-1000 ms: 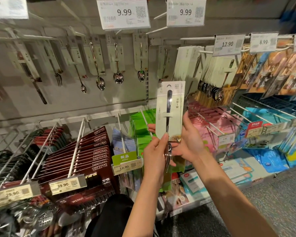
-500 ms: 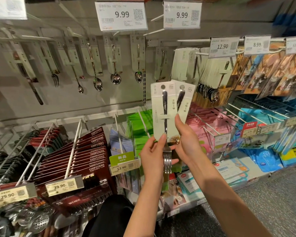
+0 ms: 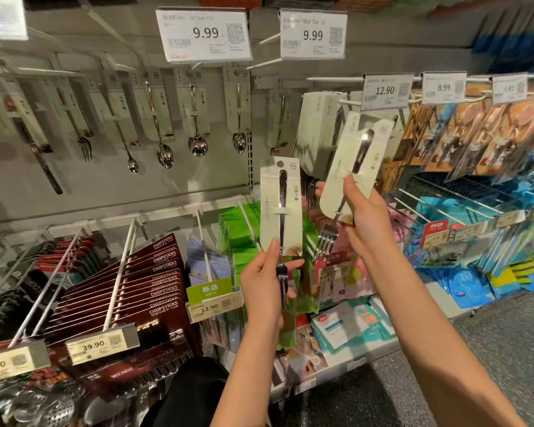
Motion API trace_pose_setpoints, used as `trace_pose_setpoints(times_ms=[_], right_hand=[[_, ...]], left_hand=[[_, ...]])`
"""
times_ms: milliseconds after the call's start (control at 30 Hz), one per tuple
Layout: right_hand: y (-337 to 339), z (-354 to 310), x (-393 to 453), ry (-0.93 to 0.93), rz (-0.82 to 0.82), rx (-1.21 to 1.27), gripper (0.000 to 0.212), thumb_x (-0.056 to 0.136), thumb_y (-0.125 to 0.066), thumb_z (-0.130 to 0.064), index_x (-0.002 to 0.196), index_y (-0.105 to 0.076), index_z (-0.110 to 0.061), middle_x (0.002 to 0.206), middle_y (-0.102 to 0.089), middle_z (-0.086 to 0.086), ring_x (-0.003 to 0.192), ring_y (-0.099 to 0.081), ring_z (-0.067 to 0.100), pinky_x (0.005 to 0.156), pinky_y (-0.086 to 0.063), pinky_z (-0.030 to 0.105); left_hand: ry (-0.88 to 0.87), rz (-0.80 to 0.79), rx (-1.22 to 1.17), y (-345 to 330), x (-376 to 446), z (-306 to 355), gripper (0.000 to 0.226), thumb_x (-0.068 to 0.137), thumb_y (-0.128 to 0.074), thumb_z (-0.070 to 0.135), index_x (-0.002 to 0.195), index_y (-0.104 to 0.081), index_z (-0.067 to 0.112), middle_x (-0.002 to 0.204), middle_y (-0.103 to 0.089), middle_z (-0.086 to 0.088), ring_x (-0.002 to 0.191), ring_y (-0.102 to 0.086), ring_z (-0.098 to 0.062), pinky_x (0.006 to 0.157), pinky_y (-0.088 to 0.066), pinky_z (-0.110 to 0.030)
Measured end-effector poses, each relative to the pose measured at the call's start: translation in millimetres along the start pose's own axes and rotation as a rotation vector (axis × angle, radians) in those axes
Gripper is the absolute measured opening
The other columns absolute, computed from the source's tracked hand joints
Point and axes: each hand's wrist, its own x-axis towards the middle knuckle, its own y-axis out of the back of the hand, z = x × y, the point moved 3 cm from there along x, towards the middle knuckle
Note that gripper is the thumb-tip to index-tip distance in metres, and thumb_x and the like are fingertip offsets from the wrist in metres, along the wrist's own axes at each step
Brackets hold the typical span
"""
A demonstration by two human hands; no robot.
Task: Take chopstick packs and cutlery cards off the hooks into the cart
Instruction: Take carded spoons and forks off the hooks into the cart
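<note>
- Pale green matt paperboard cutlery card (image 3: 280, 211): carries a polished metal fork.
- Second pale card (image 3: 349, 171), at 2 o'clock: glossy steel fork (image 3: 327, 238).
- Dark red glossy chopstick packs (image 3: 130, 291), at 8 o'clock.
- Speckled grey floor (image 3: 490, 340): rough.

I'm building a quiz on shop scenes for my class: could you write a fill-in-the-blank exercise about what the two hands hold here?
1. The left hand pinches the lower end of a pale fork card that stands ____.
2. The right hand holds a second fork card, tilted, with its ____ tines bare below the card.
3. The price tag in front of the dark red chopstick packs reads ____.

Missing words: upright; four; 39.90
</note>
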Motion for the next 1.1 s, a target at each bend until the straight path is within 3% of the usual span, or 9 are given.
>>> trace_pose_setpoints(times_ms=[200,400,533,600,733,833,900,1000,1100], right_hand=[[4.9,-21.8,17.6,0.07,-0.086,-0.098,0.031,0.089,-0.057,-0.03,0.113,-0.061,-0.012,0.092,-0.074,0.012,0.088,-0.071,0.025,0.073,-0.056,0.033],[9.0,-25.2,29.0,-0.024,-0.025,0.002,0.036,0.095,-0.055,-0.019,0.127,-0.054,-0.002,0.095,-0.072,0.007,0.074,-0.072,0.019,0.061,-0.056,0.026],[13.9,-21.8,30.1,-0.028,0.023,0.017,0.018,0.093,-0.058,-0.022,0.108,-0.063,-0.012,0.08,-0.075,-0.004,0.067,-0.071,0.013,0.053,-0.053,0.025],[18.7,-19.5,28.9,-0.025,0.089,0.071,0.011,0.09,-0.064,-0.02,0.099,-0.065,-0.014,0.077,-0.074,-0.004,0.067,-0.071,0.012,0.058,-0.054,0.027],[18.9,-16.2,28.1,-0.105,0.16,0.058,0.024,0.084,-0.072,-0.024,0.102,-0.066,-0.009,0.076,-0.074,-0.003,0.065,-0.069,0.014,0.052,-0.05,0.023],[11.7,-15.8,38.1,-0.143,0.174,0.003,0.035,0.079,-0.077,-0.025,0.107,-0.067,-0.007,0.094,-0.074,0.003,0.085,-0.071,0.02,0.069,-0.057,0.03],[3.6,-17.9,48.0,-0.151,0.193,-0.036,0.033,0.078,-0.079,-0.023,0.102,-0.065,-0.005,0.094,-0.072,0.004,0.087,-0.069,0.019,0.073,-0.056,0.028],[-5.2,-12.3,65.9,-0.209,0.25,-0.139,0.074,0.076,-0.08,-0.031,0.133,-0.043,-0.001,0.127,-0.055,0.008,0.114,-0.054,0.023,0.094,-0.046,0.031],[-6.6,1.2,74.9,-0.217,0.357,-0.269,0.079,0.08,-0.076,-0.027,0.14,-0.032,-0.001,0.141,-0.043,0.012,0.126,-0.045,0.027,0.103,-0.037,0.034]], left_hand=[[-0.02,0.008,-0.027,-5.8,-2.1,3.5,0.023,0.095,-0.057,0.033,0.095,-0.068,0.012,0.076,-0.075,-0.001,0.059,-0.069,-0.015,0.033,-0.04,-0.02],[-0.021,0.013,-0.025,-4.8,-4.5,4.3,0.024,0.095,-0.057,0.032,0.093,-0.066,0.01,0.078,-0.075,-0.003,0.051,-0.066,-0.014,0.031,-0.041,-0.02],[-0.017,0.019,-0.039,-1.4,-6.1,9.1,0.021,0.095,-0.058,0.03,0.089,-0.064,0.011,0.075,-0.075,-0.001,0.047,-0.064,-0.012,0.031,-0.04,-0.019],[-0.02,0.019,-0.048,-0.3,-5.7,12.8,0.02,0.095,-0.057,0.028,0.088,-0.063,0.011,0.073,-0.074,-0.001,0.044,-0.063,-0.011,0.03,-0.04,-0.019],[-0.028,0.013,-0.054,0.5,-5.3,14.8,0.02,0.095,-0.058,0.026,0.084,-0.062,0.01,0.072,-0.074,-0.001,0.042,-0.062,-0.012,0.029,-0.04,-0.019],[-0.038,0.017,-0.02,1.9,-5.9,12.7,0.022,0.095,-0.058,0.026,0.083,-0.062,0.009,0.074,-0.073,-0.002,0.043,-0.062,-0.012,0.03,-0.04,-0.019],[-0.041,0.02,-0.008,3.4,-6.3,11.8,0.022,0.095,-0.058,0.028,0.084,-0.062,0.009,0.08,-0.073,-0.007,0.044,-0.062,-0.013,0.03,-0.041,-0.02],[-0.045,0.024,0.015,7.6,-5.3,12.6,0.024,0.094,-0.058,0.03,0.085,-0.062,0.009,0.087,-0.071,-0.018,0.041,-0.06,-0.013,0.031,-0.041,-0.021],[-0.07,0.025,0.011,13.4,-1.8,17.5,0.024,0.096,-0.055,0.029,0.082,-0.061,0.01,0.077,-0.068,-0.019,0.037,-0.057,-0.012,0.031,-0.039,-0.019]])
